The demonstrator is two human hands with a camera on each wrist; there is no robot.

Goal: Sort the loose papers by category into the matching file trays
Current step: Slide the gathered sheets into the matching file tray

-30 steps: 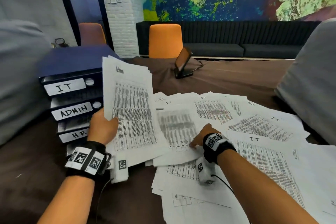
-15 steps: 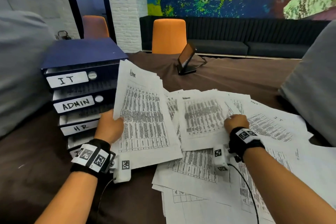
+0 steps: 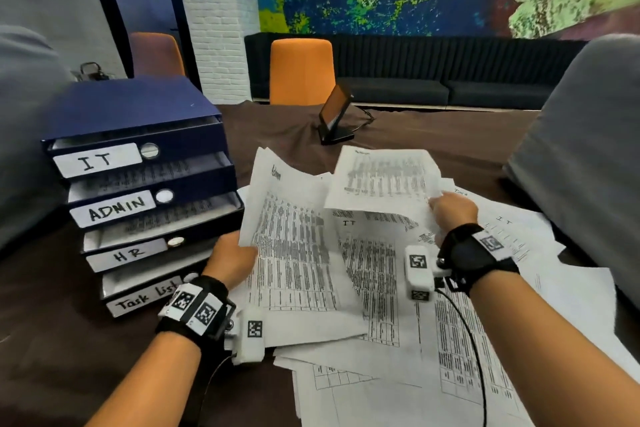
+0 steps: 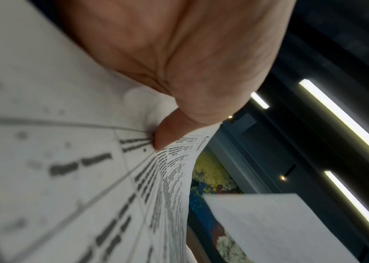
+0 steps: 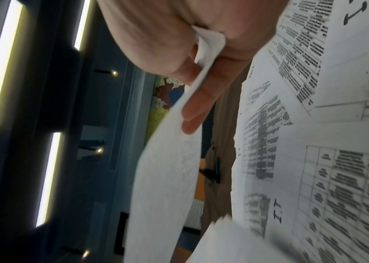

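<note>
Most loose papers [image 3: 433, 340] lie unsorted across the table [image 3: 52, 340] while the left hand [image 3: 232, 258] grips a gathered stack [image 3: 294, 246], the right hand [image 3: 452, 210] pinches a lifted sheet [image 3: 381, 180], and beyond, the labelled trays [image 3: 145, 194] already hold some pages, so I'd judge much sorting remains.

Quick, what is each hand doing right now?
Left hand: grips a stack of papers.
Right hand: pinches a single sheet, lifted.

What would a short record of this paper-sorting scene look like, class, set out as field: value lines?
left hand: grips a stack of sheets, top one headed Admin
right hand: pinches a single sheet, lifted off the pile
file trays: labelled IT, ADMIN, HR, Task list, top to bottom
loose papers: spread on the brown table, several marked IT
</note>
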